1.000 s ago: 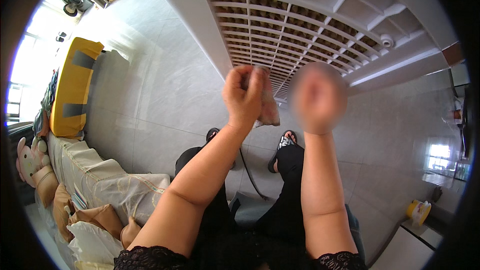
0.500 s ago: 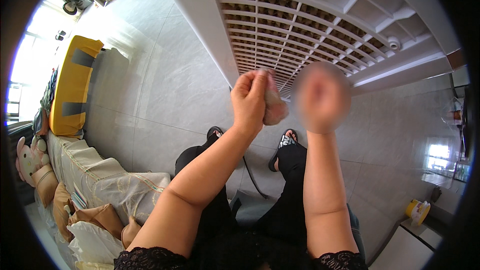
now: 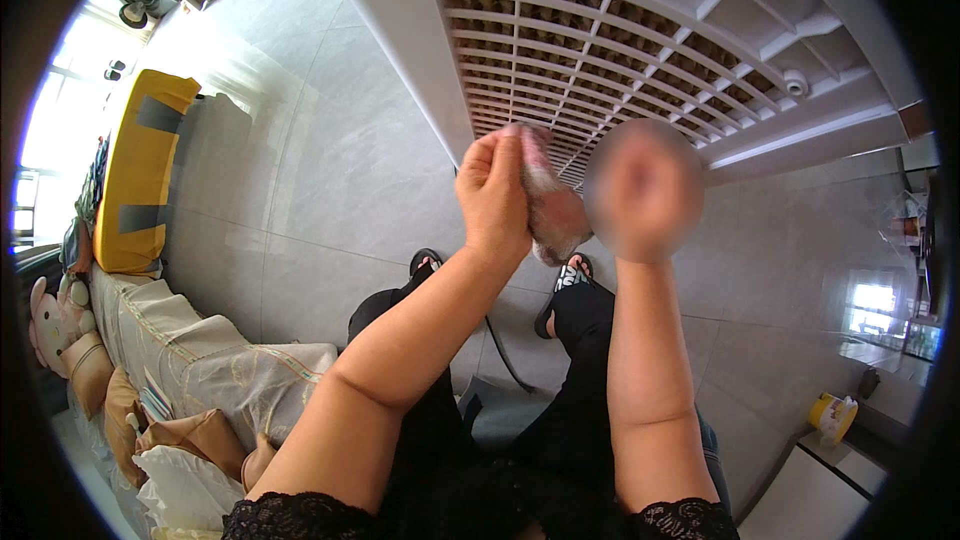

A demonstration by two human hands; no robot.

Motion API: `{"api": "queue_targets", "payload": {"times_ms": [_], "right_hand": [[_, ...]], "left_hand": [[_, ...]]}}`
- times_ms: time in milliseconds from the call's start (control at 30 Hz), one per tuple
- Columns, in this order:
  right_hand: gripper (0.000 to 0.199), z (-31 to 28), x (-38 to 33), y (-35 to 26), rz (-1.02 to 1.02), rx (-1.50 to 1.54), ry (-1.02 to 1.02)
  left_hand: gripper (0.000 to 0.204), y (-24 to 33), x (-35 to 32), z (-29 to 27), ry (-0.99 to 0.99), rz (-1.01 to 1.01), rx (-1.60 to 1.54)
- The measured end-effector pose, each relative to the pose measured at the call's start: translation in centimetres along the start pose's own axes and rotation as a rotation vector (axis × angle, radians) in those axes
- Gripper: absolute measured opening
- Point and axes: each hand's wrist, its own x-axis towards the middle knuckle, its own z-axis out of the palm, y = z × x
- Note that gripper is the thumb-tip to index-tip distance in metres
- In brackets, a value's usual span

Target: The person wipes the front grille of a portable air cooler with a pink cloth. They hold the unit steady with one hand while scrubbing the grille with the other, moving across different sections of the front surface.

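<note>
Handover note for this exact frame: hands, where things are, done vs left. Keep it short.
Left hand: raised in front of the white slatted panel, fingers closed on a small pinkish-grey wad of cloth.
Right hand: raised beside it, blurred; grip cannot be told, nor whether it touches the cloth.
The panel stands upright above the grey tiled floor; the cloth is held at its lower slats.
Done: cloth in hand, at the panel.
Left: cannot tell which slats have been wiped; check the panel before carrying on.
</note>
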Motion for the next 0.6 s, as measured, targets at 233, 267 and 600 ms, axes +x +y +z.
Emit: {"api": "queue_targets", "payload": {"times_ms": [233, 267, 600], "right_hand": [[0.009, 0.3, -0.4, -0.1, 0.043, -0.003, 0.008], [0.009, 0.4, -0.4, -0.2, 0.057, -0.001, 0.008], [0.009, 0.5, -0.3, -0.2, 0.026, -0.018, 0.01]], "left_hand": [[0.021, 1.0, -0.6, -0.5, -0.057, -0.071, -0.185], [0.022, 1.0, -0.6, 0.1, -0.012, -0.084, -0.169], [0.017, 1.0, -0.1, 0.4, -0.005, -0.082, -0.05]]}}
